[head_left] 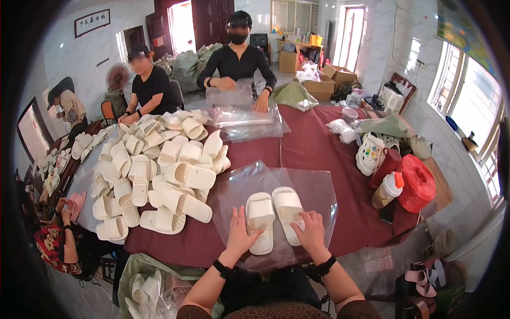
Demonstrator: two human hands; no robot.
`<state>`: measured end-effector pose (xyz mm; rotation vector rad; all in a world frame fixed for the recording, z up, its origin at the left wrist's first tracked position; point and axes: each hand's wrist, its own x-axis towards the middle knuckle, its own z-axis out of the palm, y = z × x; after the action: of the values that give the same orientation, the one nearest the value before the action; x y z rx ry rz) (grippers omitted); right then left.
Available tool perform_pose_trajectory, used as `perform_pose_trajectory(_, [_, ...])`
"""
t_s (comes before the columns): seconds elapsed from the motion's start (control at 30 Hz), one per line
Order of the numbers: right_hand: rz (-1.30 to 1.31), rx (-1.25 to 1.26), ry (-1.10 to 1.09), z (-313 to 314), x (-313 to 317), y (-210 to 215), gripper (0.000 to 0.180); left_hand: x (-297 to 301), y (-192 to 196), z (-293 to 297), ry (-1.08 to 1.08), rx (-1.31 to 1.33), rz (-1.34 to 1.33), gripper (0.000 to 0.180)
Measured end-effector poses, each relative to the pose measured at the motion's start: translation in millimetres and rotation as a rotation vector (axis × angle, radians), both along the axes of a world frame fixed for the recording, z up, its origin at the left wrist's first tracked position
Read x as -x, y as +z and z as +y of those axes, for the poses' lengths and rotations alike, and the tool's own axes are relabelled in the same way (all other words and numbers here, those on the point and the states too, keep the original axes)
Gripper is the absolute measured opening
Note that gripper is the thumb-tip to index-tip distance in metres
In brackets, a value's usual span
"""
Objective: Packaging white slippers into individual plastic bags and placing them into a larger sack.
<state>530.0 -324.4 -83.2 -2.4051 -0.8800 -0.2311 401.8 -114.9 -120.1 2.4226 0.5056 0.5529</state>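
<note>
A pair of cream slippers lies side by side before me, toes pointing away: the left slipper [260,226] and the right slipper [287,204]. Under them, clear plastic bags [319,196] overlap on the dark red tablecloth. My left hand [240,234] rests at the left slipper's outer edge, fingers stretched forward and thumb reaching over its side. At the outer side of the right slipper, my right hand [312,229] has its fingers spread, with the thumb toward the sole. Neither hand is closed around a slipper.
A large heap of cream slippers [159,165] covers the table's left. Across from me, a person [239,64] handles clear bags [247,119]. A bottle [389,190], a red twine roll [417,183] and a clog [370,154] stand right. A sack of slippers [146,292] sits below left.
</note>
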Motion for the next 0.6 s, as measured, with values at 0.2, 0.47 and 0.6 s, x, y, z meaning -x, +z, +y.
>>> perform_pose_trajectory(0.2, [0.049, 0.136, 0.144, 58, 12, -9, 0.067, 19, -17, 5, -0.110, -0.076, 0.071, 0.102])
perform_pose_trajectory(0.47, [-0.014, -0.084, 0.052, 62, -21, -32, 0.021, 24, -35, 2, -0.163, -0.214, 0.131, 0.104])
perform_pose_trajectory(0.6, [-0.003, -0.220, -0.131, 22, -18, -2, 0.016, 18, -27, 0, -0.184, -0.283, 0.198, 0.109])
